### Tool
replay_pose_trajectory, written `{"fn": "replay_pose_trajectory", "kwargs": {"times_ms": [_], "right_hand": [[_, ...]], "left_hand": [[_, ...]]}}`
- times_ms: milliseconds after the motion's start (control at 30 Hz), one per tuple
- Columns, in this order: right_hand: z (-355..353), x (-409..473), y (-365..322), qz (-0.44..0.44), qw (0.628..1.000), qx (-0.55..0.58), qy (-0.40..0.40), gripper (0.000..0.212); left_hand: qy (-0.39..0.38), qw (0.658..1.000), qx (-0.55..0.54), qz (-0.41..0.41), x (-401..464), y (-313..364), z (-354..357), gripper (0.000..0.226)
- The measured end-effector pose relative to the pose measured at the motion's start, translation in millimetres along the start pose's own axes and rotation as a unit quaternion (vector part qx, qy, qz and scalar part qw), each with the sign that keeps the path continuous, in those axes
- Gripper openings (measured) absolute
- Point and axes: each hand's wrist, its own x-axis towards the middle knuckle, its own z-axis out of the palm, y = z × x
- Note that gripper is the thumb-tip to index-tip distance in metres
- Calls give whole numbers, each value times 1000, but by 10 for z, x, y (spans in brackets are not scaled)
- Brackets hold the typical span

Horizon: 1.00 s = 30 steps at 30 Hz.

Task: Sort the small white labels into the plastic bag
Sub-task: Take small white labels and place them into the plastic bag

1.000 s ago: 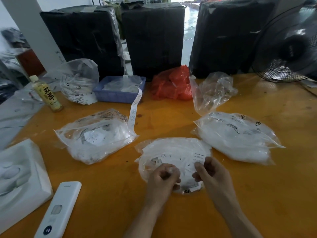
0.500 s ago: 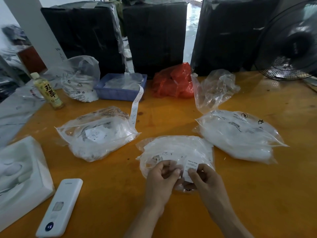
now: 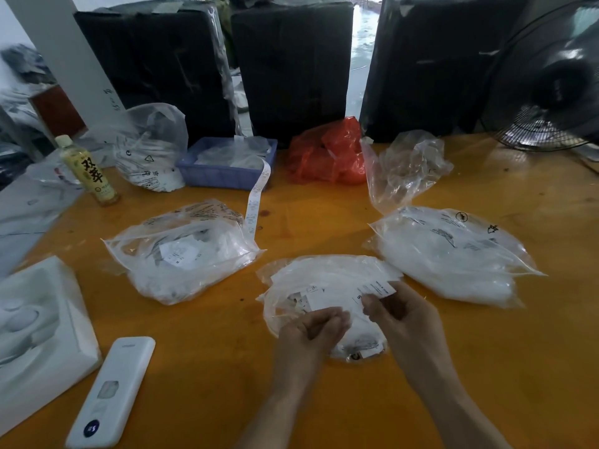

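A clear plastic bag holding white labels lies on the orange table just in front of me. My right hand pinches a small white printed label above the bag's right side. My left hand rests at the bag's near edge with curled fingers, pinching the plastic or a white slip; which one I cannot make out. More labels show through the bag near its bottom edge.
Two fuller clear bags of white material lie at left and right. Behind them are a blue tray with a trailing label strip, a red bag, an empty clear bag, a bottle and a fan. A white device lies near left.
My right hand has drawn the label up and to the right, away from my left hand. My left hand has stayed at the bag's near edge.
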Motion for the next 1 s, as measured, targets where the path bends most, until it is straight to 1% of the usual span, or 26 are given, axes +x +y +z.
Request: {"fn": "replay_pose_trajectory", "kwargs": {"times_ms": [33,133,233,367,467,533,633,800,900,1000], "right_hand": [[13,14,-15,-10,1000,-5,-11,3],[58,50,-30,-20,999,-14,-24,6],[108,72,-6,-10,999,-16,-28,5],[141,90,71,4,998,-51,-27,8],[118,90,112,-2,998,-62,-21,8],[84,90,124,-15,998,-60,-16,9],[44,101,134,-28,998,-51,-17,9],[43,129,128,-36,998,-42,-18,13],[50,143,129,-32,998,-48,-22,12],[60,145,131,-29,998,-54,-27,14]], "left_hand": [[-5,1000,-4,0,-9,12,4,30],[-10,1000,2,4,-28,46,12,31],[-17,1000,10,-6,-30,81,20,34],[-15,999,-3,-28,-33,101,38,40],[-14,999,-11,-36,-27,113,33,36],[-15,998,-37,-47,-24,120,19,33],[-28,996,-57,-57,-24,135,10,33],[-54,997,-40,-48,-40,157,33,30],[-58,997,-29,-42,-49,171,46,38],[-63,997,-19,-41,-49,175,46,39]]}}
